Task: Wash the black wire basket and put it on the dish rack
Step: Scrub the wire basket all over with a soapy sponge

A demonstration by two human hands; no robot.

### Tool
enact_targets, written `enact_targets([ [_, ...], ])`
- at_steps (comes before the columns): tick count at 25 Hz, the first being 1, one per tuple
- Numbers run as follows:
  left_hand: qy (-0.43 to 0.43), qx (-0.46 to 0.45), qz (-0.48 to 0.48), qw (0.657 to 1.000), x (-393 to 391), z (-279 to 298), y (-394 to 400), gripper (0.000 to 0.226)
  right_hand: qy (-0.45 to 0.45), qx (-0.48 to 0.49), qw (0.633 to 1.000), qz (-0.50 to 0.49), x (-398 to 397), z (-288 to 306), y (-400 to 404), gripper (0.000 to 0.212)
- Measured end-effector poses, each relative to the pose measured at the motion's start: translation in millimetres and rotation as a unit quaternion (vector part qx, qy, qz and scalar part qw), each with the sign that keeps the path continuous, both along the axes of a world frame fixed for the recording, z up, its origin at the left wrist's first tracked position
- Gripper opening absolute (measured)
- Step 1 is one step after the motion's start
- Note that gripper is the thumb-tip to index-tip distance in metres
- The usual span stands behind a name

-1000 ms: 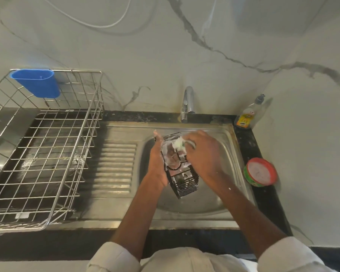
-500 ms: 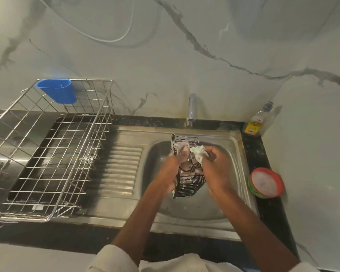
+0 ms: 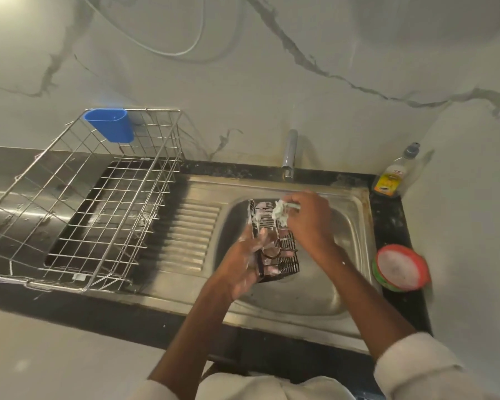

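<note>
Left hand [image 3: 244, 265] gripping black wire basket [image 3: 274, 243] mid-frame (long axis vertical); right hand [image 3: 308, 219] pinching soapy scrubber [image 3: 280, 213] at top end.

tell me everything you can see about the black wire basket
The black wire basket is a small box of thin dark wire bars, smeared with white suds. It is held tilted above the sink bowl. The left hand grips its near side, while the right hand presses a soapy scrubber on its upper end.
</note>
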State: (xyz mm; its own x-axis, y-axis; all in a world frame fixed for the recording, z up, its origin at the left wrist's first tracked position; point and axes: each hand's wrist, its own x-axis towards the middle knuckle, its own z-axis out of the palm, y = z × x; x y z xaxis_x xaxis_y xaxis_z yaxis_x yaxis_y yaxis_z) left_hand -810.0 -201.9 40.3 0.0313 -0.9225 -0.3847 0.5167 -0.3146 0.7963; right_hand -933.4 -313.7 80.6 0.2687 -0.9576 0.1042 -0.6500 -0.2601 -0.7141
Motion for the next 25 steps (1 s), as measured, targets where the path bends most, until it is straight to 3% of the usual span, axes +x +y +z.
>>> enact_targets([
  [3,-0.002,-0.01,0.032,0.999,10.4,12.2,-5.4,0.037,-0.041,-0.014,0.999,-0.031,14.4,1.7,-5.1,0.026],
  [8,-0.023,-0.007,0.045,0.999,43.5,6.6,-17.0,0.051,-0.088,0.014,0.992,-0.086,45.8,-1.0,-1.4,0.026],
  [11,-0.012,-0.005,0.012,1.0,61.2,9.8,-21.9,0.062,-0.092,0.023,0.99,-0.106,60.1,-1.5,-1.3,0.025],
  [14,-0.051,0.007,-0.043,0.998,61.9,10.5,-24.2,0.044,-0.096,0.044,0.985,-0.139,72.4,-2.7,4.7,0.029],
  [17,-0.063,0.029,-0.057,0.996,60.8,13.9,-26.1,0.048,-0.146,0.066,0.971,-0.177,77.8,-7.8,10.0,0.028],
  [25,0.021,0.02,-0.033,0.999,80.9,3.9,-40.0,0.076,-0.306,0.168,0.919,-0.181,89.7,-0.5,8.8,0.038],
])
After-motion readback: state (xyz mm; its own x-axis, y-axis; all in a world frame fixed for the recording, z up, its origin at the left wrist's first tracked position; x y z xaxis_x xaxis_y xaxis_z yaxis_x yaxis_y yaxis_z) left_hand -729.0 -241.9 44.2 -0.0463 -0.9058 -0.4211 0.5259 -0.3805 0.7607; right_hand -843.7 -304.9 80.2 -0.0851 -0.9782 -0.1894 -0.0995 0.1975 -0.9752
